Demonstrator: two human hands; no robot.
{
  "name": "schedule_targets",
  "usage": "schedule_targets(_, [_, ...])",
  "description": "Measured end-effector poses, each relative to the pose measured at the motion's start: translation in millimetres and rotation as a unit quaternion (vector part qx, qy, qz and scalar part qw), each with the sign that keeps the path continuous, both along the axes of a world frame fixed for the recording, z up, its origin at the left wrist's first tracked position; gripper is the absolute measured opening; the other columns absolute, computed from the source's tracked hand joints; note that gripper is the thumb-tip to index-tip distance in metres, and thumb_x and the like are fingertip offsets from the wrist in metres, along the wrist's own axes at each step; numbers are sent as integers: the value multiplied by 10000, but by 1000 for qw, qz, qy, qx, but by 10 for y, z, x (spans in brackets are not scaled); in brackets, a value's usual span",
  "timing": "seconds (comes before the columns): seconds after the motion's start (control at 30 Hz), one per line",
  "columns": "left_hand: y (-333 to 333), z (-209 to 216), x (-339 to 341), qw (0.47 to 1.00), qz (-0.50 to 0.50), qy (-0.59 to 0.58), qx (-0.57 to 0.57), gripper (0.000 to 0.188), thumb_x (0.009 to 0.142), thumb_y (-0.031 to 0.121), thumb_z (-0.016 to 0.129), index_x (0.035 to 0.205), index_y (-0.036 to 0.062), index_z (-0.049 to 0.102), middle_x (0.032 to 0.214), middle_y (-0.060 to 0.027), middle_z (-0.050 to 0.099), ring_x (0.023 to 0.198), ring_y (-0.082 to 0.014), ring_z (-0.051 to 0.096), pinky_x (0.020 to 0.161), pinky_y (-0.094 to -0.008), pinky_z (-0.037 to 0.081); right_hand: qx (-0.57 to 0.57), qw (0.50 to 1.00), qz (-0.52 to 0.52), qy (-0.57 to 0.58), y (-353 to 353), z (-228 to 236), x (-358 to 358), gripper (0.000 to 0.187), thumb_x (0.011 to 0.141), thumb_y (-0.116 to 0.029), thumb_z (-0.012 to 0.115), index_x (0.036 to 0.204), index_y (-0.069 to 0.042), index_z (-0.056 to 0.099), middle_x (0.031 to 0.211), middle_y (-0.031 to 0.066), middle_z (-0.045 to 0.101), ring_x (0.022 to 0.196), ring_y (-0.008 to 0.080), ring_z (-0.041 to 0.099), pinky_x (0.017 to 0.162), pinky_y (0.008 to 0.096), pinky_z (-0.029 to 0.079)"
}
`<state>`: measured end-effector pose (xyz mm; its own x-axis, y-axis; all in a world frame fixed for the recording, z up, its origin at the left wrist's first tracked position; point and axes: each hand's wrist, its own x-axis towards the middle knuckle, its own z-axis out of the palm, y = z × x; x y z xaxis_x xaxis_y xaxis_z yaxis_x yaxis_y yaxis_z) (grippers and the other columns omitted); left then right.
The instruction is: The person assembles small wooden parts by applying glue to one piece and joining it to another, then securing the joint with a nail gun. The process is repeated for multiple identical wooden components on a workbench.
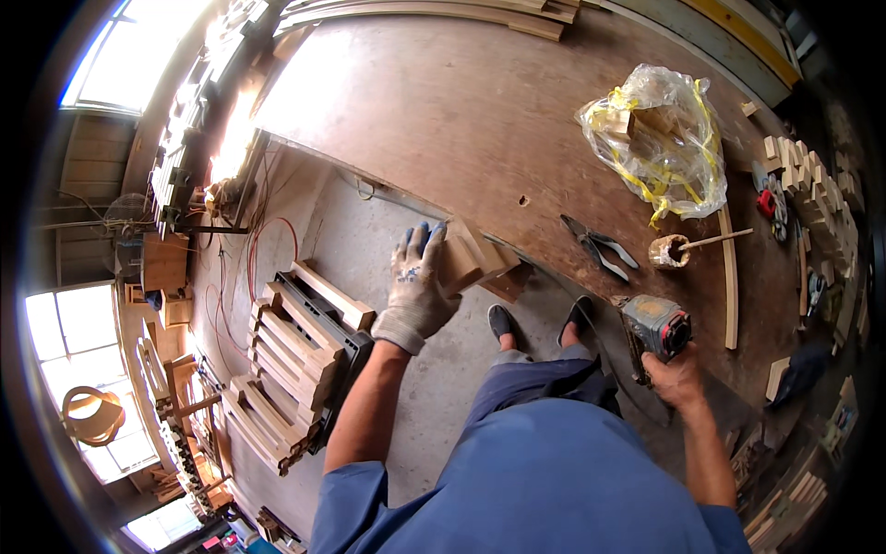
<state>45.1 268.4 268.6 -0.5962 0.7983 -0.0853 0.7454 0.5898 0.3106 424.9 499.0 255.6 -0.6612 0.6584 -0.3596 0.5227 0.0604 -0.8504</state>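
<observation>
My left hand [417, 288], in a pale work glove with blue on the fingers, grips a short assembly of joined wooden pieces [472, 256] at the near table edge. Its thumb lies on the near side and its fingers on the far side of the wood. The underside of this assembly is hidden. My bare right hand [674, 377] is wrapped round the handle of a grey and black nail gun [657, 327] with a red ring on its cap. The nail gun is beside the table edge, apart from the wood.
On the brown table [443, 120] lie dark-handled pliers [600, 249], a pot with a stick [668, 251], a clear plastic bag [660, 138] holding wood pieces, and a wooden strip [729, 286]. Slatted wooden parts [295, 351] are stacked at my left. Wood blocks [812, 185] crowd the right.
</observation>
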Motion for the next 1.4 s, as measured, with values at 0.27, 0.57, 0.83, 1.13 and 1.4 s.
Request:
schedule_targets(0.27, [-61, 158, -127, 995, -53, -29, -85, 994, 777, -29, 713, 1664, 158, 305, 1655, -318, 312, 1542, -519, 281, 1267, -595, 258, -21, 999, 13, -23, -100, 60, -172, 325, 808, -66, 694, 1110, 54, 711, 959, 154, 777, 906, 232, 762, 829, 377, 584])
schedule_targets(0.57, [-145, -68, 197, 992, 68, -83, 70, 1232, 616, 210, 993, 1621, 41, 301, 1640, -308, 321, 1544, -522, 264, 1272, -566, 281, -13, 999, 42, -10, -127, 68, -322, 377, 805, -82, 713, 1160, 46, 703, 1012, 179, 776, 951, 281, 766, 841, 394, 587])
schedule_targets(0.83, [-234, 71, -205, 997, -79, -26, 10, 1055, 715, -32, 826, 1631, 238, 379, 1666, -298, 305, 1505, -518, 364, 1189, -522, 447, 19, 998, 58, 2, -178, 90, -441, 391, 784, -134, 751, 1133, 36, 701, 988, 200, 768, 937, 340, 767, 813, 418, 587])
schedule_targets(1.13, [-202, 76, -168, 982, -72, -153, 82, 982, 747, -222, 563, 1628, 179, 398, 1544, -207, 517, 1363, -440, 550, 1102, -458, 525, 45, 992, 113, -44, -256, 180, -596, 359, 787, -163, 770, 1093, 18, 718, 878, 184, 765, 866, 352, 772, 775, 434, 593])
schedule_targets(1.4, [-452, -122, 26, 979, 44, -144, 137, 1026, 773, -167, 647, 1676, 147, 274, 1558, -244, 480, 1407, -442, 508, 1157, -464, 481, 100, 981, 163, 40, -333, 139, -764, 417, 844, -142, 757, 1217, 33, 697, 988, 144, 780, 934, 298, 768, 843, 399, 586])
